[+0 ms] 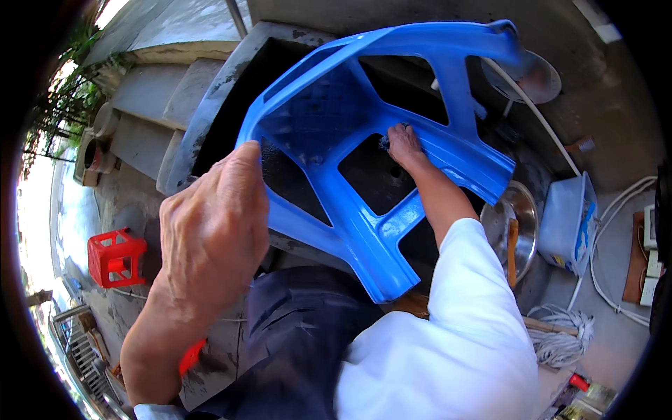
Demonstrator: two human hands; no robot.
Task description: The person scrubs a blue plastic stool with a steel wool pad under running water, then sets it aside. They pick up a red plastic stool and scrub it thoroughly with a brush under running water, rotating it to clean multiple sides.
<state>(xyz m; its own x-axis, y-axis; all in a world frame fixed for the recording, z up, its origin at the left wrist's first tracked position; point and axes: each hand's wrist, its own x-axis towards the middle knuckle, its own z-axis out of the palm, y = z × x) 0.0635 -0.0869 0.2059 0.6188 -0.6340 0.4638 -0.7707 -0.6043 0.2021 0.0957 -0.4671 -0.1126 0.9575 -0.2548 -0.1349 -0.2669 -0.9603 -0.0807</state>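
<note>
In the head view, a blue plastic chair (350, 217) lies tipped over a dark concrete basin (215, 98), reaching past the basin's near edge and leaving its left rim bare. The left hand (215, 210) is closed around the chair's left edge, thumb side up; its fingertips are hidden. The right hand (406, 145) reaches in over the chair's frame, fingers bunched around a small dark scrubber (384, 143), which is at the rim of one of the openings.

Beyond the basin's right side, a metal bowl (530, 210) stands on the floor with a wooden handle (512, 252) lying across it. Just beside the bowl is a translucent plastic bin (561, 217); a grey string mop (565, 337) lies nearer the person. Well left of the basin's near-left corner, a small red stool (115, 259) stands on the floor. Concrete steps (147, 91) adjoin the basin's left edge.
</note>
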